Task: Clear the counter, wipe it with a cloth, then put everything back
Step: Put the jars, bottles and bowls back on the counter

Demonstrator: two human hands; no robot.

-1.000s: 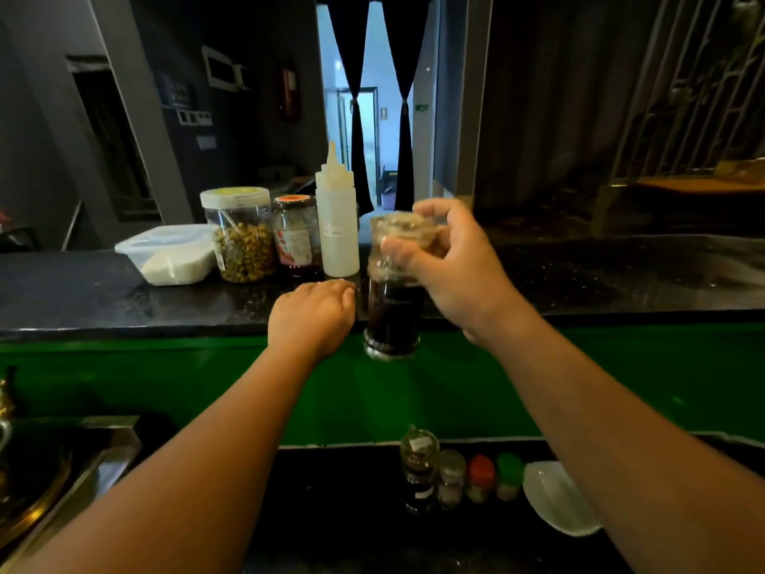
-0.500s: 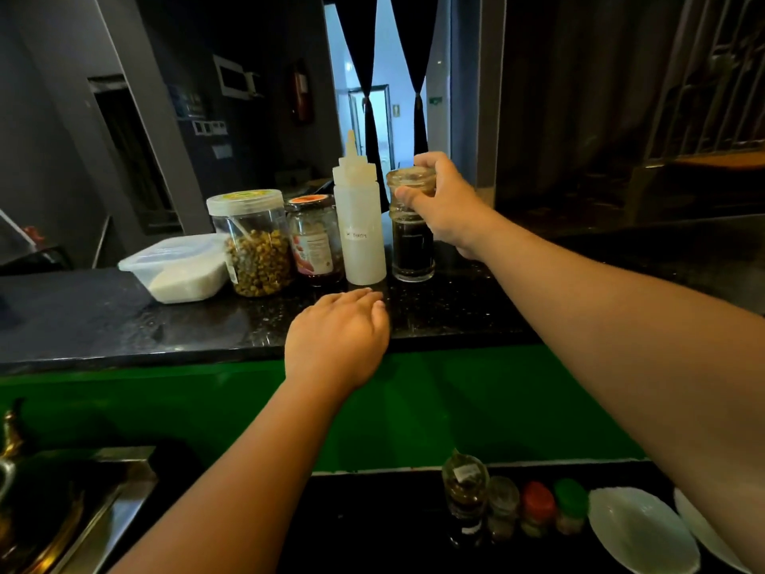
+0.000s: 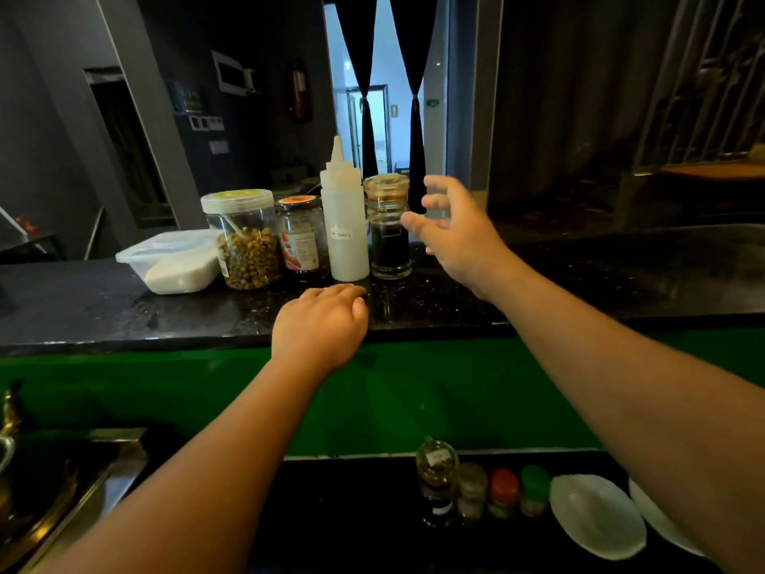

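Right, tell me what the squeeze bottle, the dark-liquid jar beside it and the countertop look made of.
White squeeze bottle with cone nozzle: likely soft plastic, matte and translucent. Clear lidded jar of dark liquid: probably glass, glossy with a thick clear base. Black speckled countertop: looks like polished stone, showing reflections.

table (image 3: 455, 302): black, fine pale speckle. front panel (image 3: 414, 391) under it: flat green. squeeze bottle (image 3: 345, 246): milky white. glass jar (image 3: 389, 246): dark brown liquid. labelled jar (image 3: 302, 242): orange-red lid. big jar (image 3: 246, 250): white lid, yellow-green contents. tub (image 3: 174, 263): white. below: red cap (image 3: 503, 486), green cap (image 3: 534, 480), white dishes (image 3: 596, 515).
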